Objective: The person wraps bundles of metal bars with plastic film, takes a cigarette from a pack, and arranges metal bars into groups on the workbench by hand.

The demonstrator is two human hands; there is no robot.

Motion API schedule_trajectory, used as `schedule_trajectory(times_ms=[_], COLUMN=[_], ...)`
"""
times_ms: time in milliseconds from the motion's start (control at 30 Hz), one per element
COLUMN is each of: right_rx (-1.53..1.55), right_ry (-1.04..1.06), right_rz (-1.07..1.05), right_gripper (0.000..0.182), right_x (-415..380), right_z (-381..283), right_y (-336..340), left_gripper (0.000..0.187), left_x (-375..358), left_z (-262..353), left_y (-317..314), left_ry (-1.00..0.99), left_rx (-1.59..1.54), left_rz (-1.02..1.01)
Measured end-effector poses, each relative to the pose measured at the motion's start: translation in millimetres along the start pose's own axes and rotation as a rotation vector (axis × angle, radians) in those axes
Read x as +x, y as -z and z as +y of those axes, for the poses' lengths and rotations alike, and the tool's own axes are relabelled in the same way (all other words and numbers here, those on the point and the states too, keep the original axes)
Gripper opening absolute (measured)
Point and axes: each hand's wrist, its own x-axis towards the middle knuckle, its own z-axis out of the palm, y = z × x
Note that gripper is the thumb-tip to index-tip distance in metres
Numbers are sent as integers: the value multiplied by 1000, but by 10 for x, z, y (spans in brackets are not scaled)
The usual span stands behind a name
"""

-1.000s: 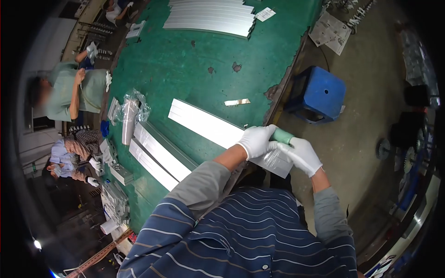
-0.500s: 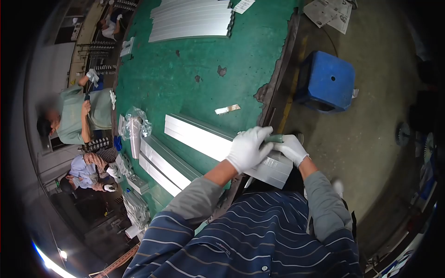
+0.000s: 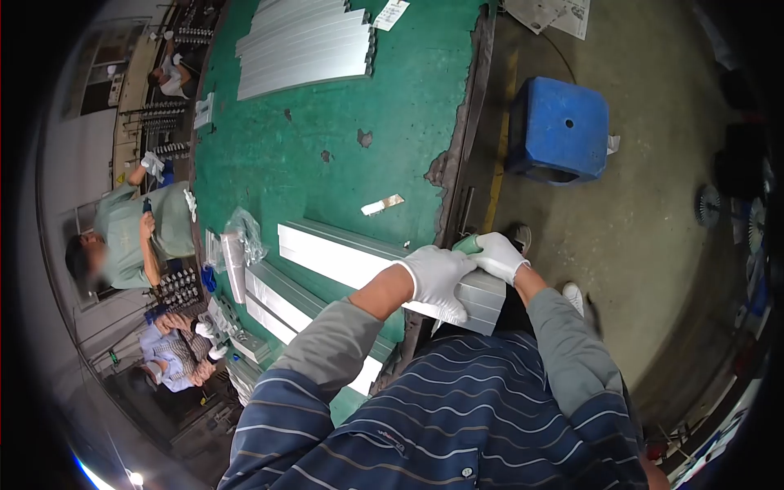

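Observation:
My left hand, in a white glove, lies over the near end of a bundle of silver metal profiles, its fingers spread across the bars. Just right of it my right hand, also gloved, is closed on a green roll-like object at the bundle's edge. The profiles lie on the green table and their ends jut past its edge toward my body. A second set of long profiles lies to the left, beside clear plastic wrap.
A stack of profiles lies at the table's far end, near a paper tag. A blue plastic stool stands on the floor at right. Across the table, co-workers are at the left.
My left hand has gone from curled near the green object to spread on the bars. The camera view has shifted slightly. A seated co-worker at lower left has moved.

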Motion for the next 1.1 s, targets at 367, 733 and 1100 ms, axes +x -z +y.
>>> schedule_trajectory(times_ms=[367, 733, 1100], right_rx=[-691, 761, 244], right_ry=[-28, -88, -5], right_rz=[45, 330, 372], right_gripper=[20, 19, 20], right_x=[-156, -811, -790], right_z=[796, 125, -1341], right_y=[155, 767, 500], left_gripper=[77, 74, 44], left_x=[147, 647, -306], left_z=[-34, -169, 236], left_y=[97, -21, -254], left_ry=[-67, 17, 23], left_rx=[26, -388, -1040], left_rz=[-139, -536, 807])
